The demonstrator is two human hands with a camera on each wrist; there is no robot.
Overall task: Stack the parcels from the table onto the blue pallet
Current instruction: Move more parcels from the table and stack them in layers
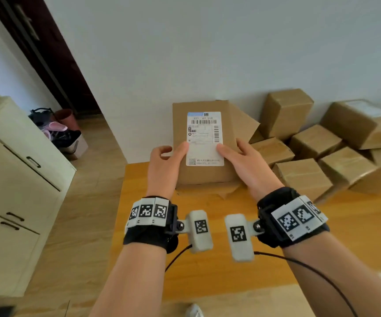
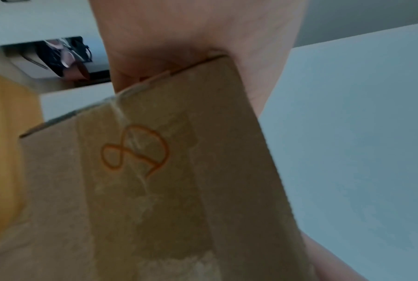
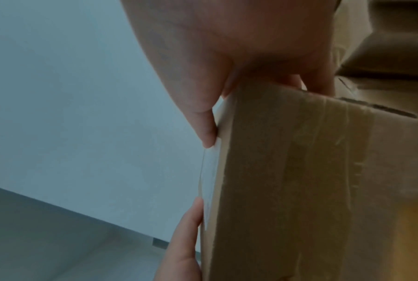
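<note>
Head view shows a labelled cardboard parcel (image 1: 202,143) held up between both hands, above the near left corner of the yellow wooden surface (image 1: 207,259). Its face with the white shipping label (image 1: 205,138) is turned up toward the person, probably so that the label stays readable. The left hand (image 1: 165,167) and the right hand (image 1: 245,163) each make a grip on one side: the thumbs press on the label face, and the other fingers go behind the box. The left wrist view shows a taped side with an orange handwritten mark (image 2: 136,150), and the palm wraps the edge above it. In the right wrist view the right thumb (image 3: 208,121) lies on the label edge. I judge that two hands are used because the parcel is wide and flat, so a grip from both sides keeps it level.

To the right, a heap of other cardboard parcels (image 1: 317,152) waits on the surface against the wall (image 1: 185,53). A cream cabinet (image 1: 18,179) stands at the left on the floor. The blue pallet is not in view, so the carrying is not yet finished.
</note>
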